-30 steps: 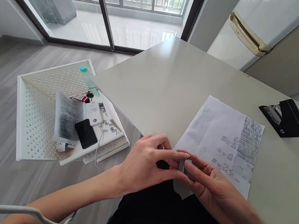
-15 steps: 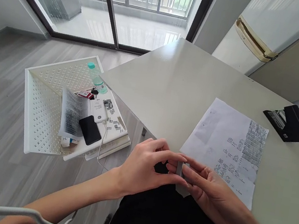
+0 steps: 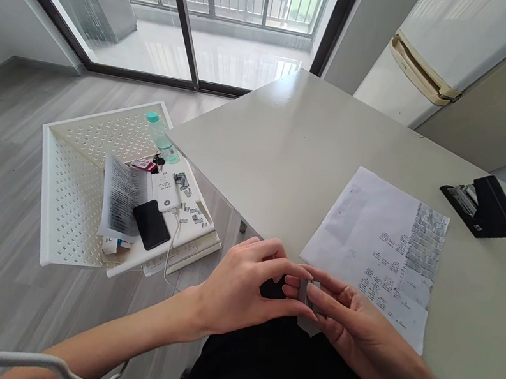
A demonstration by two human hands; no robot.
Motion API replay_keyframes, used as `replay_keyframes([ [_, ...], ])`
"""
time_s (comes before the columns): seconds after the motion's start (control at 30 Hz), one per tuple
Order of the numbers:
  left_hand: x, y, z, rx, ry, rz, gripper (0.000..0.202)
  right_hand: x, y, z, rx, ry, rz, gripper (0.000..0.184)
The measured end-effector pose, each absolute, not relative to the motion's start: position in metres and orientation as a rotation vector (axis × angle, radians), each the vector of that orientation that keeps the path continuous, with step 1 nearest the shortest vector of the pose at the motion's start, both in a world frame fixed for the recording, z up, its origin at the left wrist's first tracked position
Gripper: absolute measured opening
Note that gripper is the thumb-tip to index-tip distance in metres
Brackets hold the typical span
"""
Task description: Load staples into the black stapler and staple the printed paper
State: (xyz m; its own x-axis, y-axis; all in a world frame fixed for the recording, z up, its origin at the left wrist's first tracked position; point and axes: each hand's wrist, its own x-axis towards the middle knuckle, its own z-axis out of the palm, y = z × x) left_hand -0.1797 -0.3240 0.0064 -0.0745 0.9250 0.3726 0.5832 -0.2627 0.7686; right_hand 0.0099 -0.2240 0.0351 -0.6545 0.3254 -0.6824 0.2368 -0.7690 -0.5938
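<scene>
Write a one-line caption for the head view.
Left hand and right hand pinch a small grey strip beside a printed sheet.

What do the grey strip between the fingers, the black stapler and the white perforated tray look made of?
The grey strip, pinched by left hand and right hand: probably metal, dull silvery sheen; too small to be sure. The stapler: matte black shell, plastic or painted metal, shiny metal channel inside. The tray: white, evenly punched holes, satin surface; plastic or coated metal.
</scene>
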Motion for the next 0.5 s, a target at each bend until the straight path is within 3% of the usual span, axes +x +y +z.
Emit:
replay_keyframes([
  [0.33,-0.164,-0.308,0.019,1.867,1.625,1.175,0.038,0.033,-0.215,0.030,-1.229,-0.945,2.633,0.041],
  [0.5,-0.150,-0.289,0.034,1.921,1.554,1.082,0.053,0.053,-0.203,0.033,-1.184,-0.917,2.598,0.038],
])
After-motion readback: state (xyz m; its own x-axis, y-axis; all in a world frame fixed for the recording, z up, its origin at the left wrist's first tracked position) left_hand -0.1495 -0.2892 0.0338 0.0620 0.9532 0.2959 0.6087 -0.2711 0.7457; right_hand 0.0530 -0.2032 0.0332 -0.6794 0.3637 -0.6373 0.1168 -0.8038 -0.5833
